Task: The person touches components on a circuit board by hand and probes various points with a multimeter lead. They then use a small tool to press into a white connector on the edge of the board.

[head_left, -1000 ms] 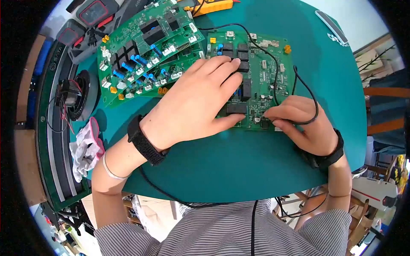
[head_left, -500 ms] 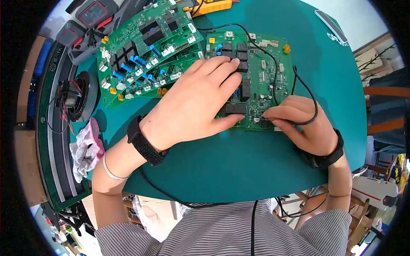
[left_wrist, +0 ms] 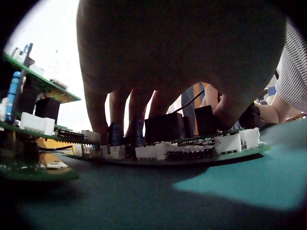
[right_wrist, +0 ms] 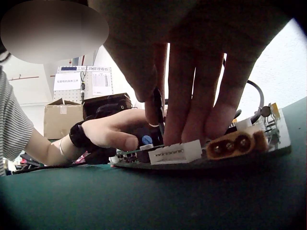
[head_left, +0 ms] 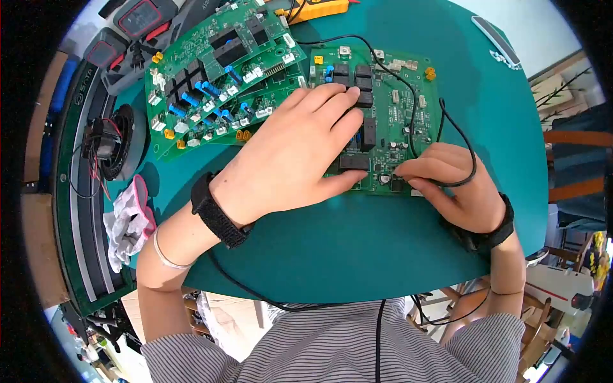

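A green circuit board (head_left: 408, 118) lies flat on the table. Across its left part rests my left hand (head_left: 287, 150), fingers spread and loosely bent over the black relays (head_left: 353, 163). At the board's near right, my right hand (head_left: 456, 185) pinches a thin black probe (right_wrist: 159, 108) between thumb and finger, pointing down at the board. Its tip is hidden behind a white connector (right_wrist: 175, 152) in the right wrist view. A black cable (head_left: 410, 96) runs over the board and loops across the right hand. In the left wrist view, fingers touch down behind the blue components (left_wrist: 139, 132).
Stacked circuit boards (head_left: 191, 64) lie left of the hands, partly beside the left wrist. Further out are a yellow meter (head_left: 316, 9), a black round device (head_left: 121, 143), a white and pink glove (head_left: 131, 220) and a white strip-like object (head_left: 495, 39).
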Available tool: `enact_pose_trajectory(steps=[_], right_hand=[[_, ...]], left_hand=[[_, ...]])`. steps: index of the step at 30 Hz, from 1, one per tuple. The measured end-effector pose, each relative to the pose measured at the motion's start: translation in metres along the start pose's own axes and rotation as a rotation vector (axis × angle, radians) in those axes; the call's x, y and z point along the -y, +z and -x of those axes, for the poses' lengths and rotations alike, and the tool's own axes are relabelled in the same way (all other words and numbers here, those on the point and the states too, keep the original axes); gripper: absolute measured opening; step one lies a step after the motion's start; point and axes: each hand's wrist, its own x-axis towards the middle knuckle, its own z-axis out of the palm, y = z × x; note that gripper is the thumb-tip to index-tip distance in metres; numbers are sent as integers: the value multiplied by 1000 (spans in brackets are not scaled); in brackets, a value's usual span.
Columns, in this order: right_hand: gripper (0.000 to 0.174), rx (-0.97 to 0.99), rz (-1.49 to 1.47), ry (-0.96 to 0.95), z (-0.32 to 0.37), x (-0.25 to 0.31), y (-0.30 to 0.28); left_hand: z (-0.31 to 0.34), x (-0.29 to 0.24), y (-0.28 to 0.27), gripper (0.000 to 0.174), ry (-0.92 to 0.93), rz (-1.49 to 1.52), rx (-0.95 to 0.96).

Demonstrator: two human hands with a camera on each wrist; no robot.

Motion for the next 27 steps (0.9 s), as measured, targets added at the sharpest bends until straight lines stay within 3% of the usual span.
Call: enact_pose_trajectory(steps=[11, 13, 20, 27], right_hand=[[16, -1, -7, -3, 0, -2, 1], [13, -111, 23, -107, 0, -3, 1], [10, -49, -46, -12, 1, -3, 1], [11, -26, -26, -112, -1, 1, -4]], left_hand=[[0, 1, 1, 65, 6, 14, -6], [0, 1, 1, 65, 7, 20, -5], [-1, 0, 0, 65, 4, 13, 1], [-1, 0, 0, 65, 6, 16, 5]])
